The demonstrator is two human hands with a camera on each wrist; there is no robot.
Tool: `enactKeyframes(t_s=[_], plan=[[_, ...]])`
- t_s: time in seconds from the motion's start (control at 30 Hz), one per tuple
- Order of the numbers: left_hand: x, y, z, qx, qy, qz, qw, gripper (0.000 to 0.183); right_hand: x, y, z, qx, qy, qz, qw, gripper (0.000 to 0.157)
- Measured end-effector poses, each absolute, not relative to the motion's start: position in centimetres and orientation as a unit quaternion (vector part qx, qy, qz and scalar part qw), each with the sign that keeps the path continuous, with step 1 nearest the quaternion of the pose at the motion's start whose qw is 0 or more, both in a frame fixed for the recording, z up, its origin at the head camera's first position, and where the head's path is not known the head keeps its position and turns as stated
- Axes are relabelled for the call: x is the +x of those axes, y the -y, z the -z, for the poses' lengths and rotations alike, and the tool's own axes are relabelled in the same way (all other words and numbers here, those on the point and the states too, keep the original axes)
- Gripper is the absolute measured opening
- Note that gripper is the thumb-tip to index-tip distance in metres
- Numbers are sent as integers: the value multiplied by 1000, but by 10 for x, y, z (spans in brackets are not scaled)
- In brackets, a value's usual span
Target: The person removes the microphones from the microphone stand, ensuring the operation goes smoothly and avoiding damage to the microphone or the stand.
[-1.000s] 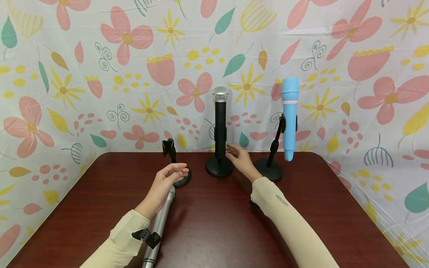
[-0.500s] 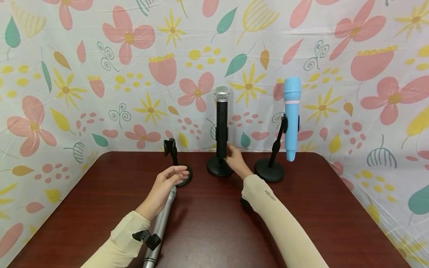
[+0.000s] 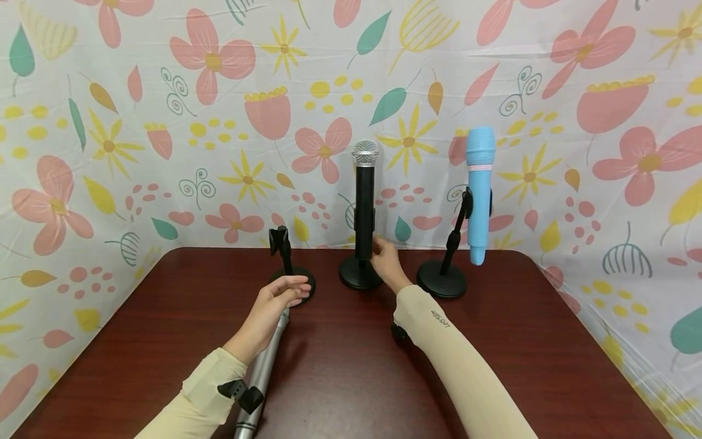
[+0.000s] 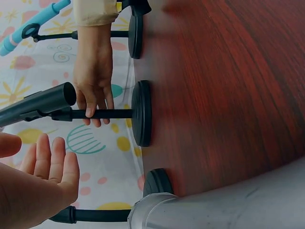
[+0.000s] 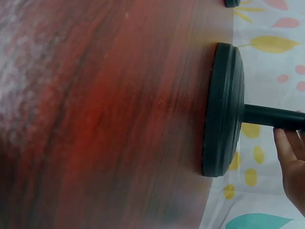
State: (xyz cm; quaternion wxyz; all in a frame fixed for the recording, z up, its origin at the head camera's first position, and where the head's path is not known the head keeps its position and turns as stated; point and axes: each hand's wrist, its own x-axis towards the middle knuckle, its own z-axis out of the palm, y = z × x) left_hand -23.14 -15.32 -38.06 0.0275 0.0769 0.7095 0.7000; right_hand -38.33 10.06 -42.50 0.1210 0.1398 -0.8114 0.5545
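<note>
A black microphone (image 3: 364,210) with a silver mesh head stands upright in the clip of the middle desk stand (image 3: 359,279). My right hand (image 3: 388,263) grips this stand's pole just below the microphone. In the left wrist view, the thumb lies on the near side of the pole (image 4: 121,114) and the fingers reach behind it. My left hand (image 3: 269,314) hovers with relaxed fingers, holding nothing. Under it, a silver microphone (image 3: 265,366) lies on the table, partly hidden by the wrist. Just beyond the left hand is a microphone stand (image 3: 282,244) with an empty clip.
To the right, a light blue microphone (image 3: 480,201) sits in a third stand (image 3: 442,280), near the right forearm. A floral cloth (image 3: 329,73) hangs right behind the dark red wooden table (image 3: 351,378). Each wrist carries a small black camera.
My right hand has moved left and in to the middle stand's pole and taken hold of it. The left hand has barely moved.
</note>
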Motion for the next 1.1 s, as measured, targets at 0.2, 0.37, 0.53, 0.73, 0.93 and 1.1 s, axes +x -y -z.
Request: enactKeyframes(t_s=[0.2, 0.37, 0.53, 0.73, 0.93, 1.1], plan=[[-231, 154, 381, 73, -713, -697, 27, 29, -381, -99, 421, 142, 816, -545, 128, 35], [-231, 155, 381, 67, -711, -699, 28, 29, -379, -97, 418, 146, 823, -532, 134, 28], [-232, 156, 381, 71, -710, -700, 27, 29, -377, -95, 417, 157, 826, -524, 136, 26], [-233, 156, 381, 66, -710, -700, 29, 29, -372, -93, 416, 178, 811, -541, 136, 27], [-234, 156, 380, 69, -705, -705, 34, 29, -367, -92, 416, 201, 807, -535, 150, 25], [-232, 156, 380, 70, -702, -707, 42, 30, -363, -93, 415, 220, 807, -528, 144, 22]])
